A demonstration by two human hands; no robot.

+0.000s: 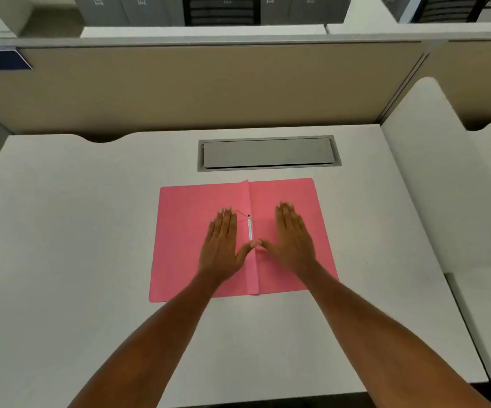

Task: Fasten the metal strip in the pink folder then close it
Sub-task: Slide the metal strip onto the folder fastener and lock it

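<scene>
Pink folder point(203, 245) is laid open and flat on the white worktop point(62, 231), just in front of the grey cable hatch point(268, 153), with the metal strip point(250, 229) lying along the centre crease. The left hand point(223, 245) is pressed palm-down on the left leaf, the right hand point(293, 240) on the right leaf — fingers point(226, 222) are held straight and close together, nothing gripped. Both thumbs are brought in to meet at the near end of the strip, where it is being pressed down, it seems.

Risk is judged to sit at that near end: if thumb pressure is let off too soon, the thin strip could spring back up and the fastening be left loose. A fine prong or wire is seen angling off near the far end; whether it is seated cannot be told, and a raised prong could snag or crease the cover when it is folded over. With both palms flat, the folder could also be slid across the smooth worktop — alignment at the crease would then be lost before closing.
</scene>
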